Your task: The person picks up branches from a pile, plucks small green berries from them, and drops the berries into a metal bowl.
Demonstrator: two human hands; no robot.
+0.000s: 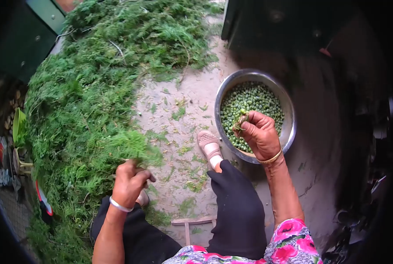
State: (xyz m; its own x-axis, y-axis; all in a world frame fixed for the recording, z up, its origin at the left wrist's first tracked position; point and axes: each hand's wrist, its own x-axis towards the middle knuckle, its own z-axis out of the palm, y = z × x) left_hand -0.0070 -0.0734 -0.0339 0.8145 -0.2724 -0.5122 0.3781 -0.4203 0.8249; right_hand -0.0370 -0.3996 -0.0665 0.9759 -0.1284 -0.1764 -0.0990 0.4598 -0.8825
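My left hand [130, 182] is closed around the stem end of a feathery green sprig [137, 148], over the edge of the heap of cut branches. In my right hand [262, 134] a small cluster of green berries and bits of leaf [241, 121] is pinched between thumb and fingertips. That hand is above a round metal basin [289, 108]. Many small round green berries [251, 97] cover the bottom of the basin. My palm and wrist hide part of its near right side.
A large heap of green branches [82, 101] spreads along the left and far side. Leaf scraps lie on the concrete floor [161, 103]. My shoe [208, 145] stands beside the basin. Dark green door panels [267, 26] are at the far side, and a wooden stool [192, 222] is near me.
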